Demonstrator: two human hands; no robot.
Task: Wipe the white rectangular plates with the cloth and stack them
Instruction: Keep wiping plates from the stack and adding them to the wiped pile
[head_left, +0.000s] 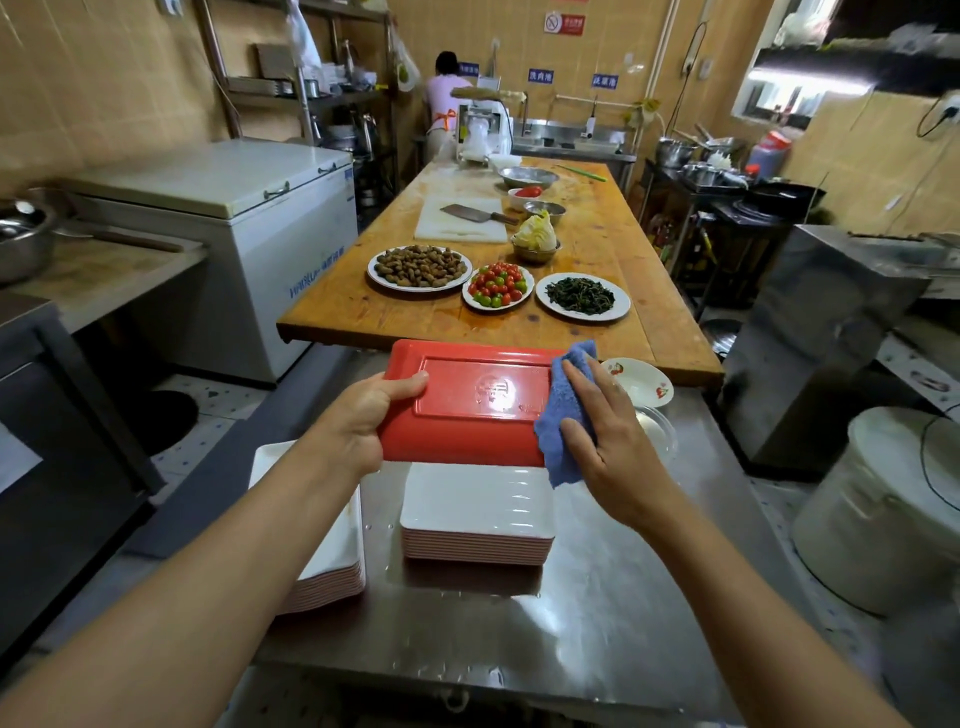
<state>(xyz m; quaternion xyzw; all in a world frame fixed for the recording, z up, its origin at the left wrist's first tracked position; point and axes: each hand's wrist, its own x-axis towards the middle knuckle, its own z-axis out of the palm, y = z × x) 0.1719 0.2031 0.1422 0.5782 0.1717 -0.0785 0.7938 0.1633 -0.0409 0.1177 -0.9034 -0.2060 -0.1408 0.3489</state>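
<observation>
plate (467, 395): red underside up, held tilted | cloth (563, 410): blue, at its right end | stacks (475, 512): white, below

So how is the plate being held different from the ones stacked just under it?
The held plate is turned bottom up, showing its red underside; the middle stack lies white face up. The held plate is off the steel counter, gripped by the left hand and wiped with the blue cloth; the stack rests there. Both are rectangular with red undersides.
</observation>
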